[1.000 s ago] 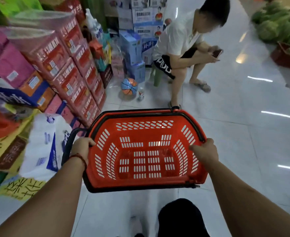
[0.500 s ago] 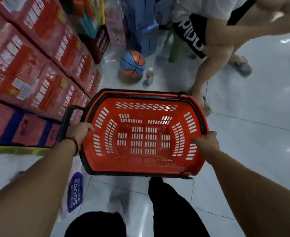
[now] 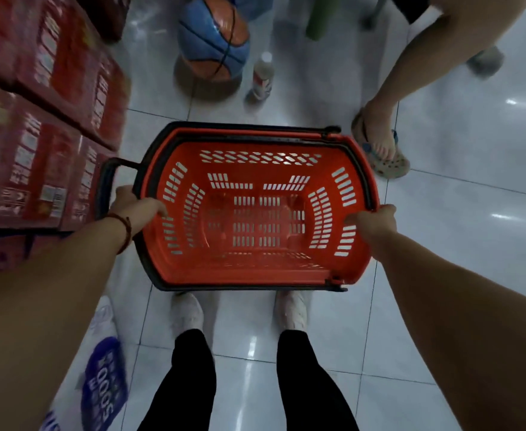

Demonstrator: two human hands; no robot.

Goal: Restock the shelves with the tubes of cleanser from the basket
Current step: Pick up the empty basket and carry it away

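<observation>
Basket (image 3: 249, 272) hangs between the two grips: left hand (image 3: 134, 206) curled over one end rim, right hand (image 3: 376, 219) curled over the other, as a second ago. It has sunk lower and now sits just ahead of the wearer's shoes (image 3: 187, 312). A basketball (image 3: 213, 38) and a seated person's sandalled foot (image 3: 379, 150) have come close beyond the grips. No tubes show inside, so restocking looks finished, and the basket is probably headed for the floor (image 3: 457, 213).
</observation>
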